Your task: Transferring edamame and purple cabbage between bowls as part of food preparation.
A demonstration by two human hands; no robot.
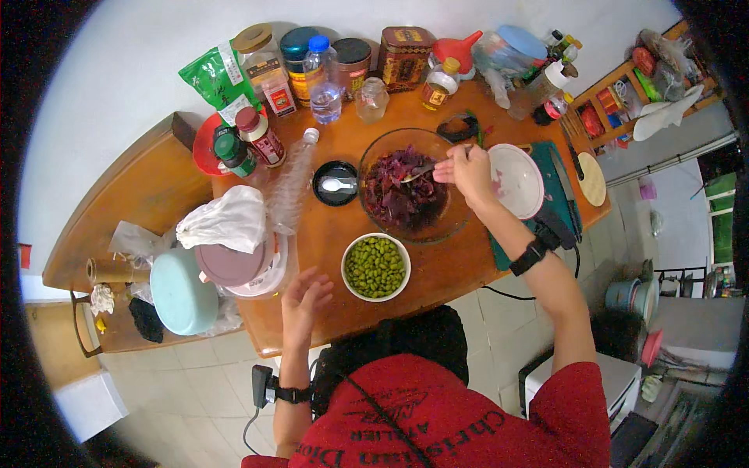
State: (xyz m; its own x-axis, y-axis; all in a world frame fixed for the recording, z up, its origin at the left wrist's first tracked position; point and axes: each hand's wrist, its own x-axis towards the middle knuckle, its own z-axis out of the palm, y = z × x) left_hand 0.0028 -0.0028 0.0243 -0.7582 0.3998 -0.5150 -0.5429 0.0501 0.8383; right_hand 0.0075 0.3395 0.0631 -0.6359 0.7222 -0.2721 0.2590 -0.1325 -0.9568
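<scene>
My right hand (465, 172) grips a metal spoon (416, 174) whose bowl dips into shredded purple cabbage (398, 196). The cabbage, dark and moist-looking, fills much of a clear glass bowl (430, 235) in the middle of the wooden table (327, 251). Close to the table's front edge stands a white bowl (346, 285) full of green beans (375, 266). To the left of it hovers my left hand (304, 295), fingers apart, holding nothing. A white bowl with a pink rim (518, 181) sits just right of the glass bowl, partly behind my right forearm.
A black dish (335, 199) holding a white spoon (338, 185) is left of the glass bowl. A knife (563, 175) lies on a green cutting board (547, 155) at right. Bottles, including a water bottle (325, 88), and tins line the back. A lidded tub (234, 266) stands at left.
</scene>
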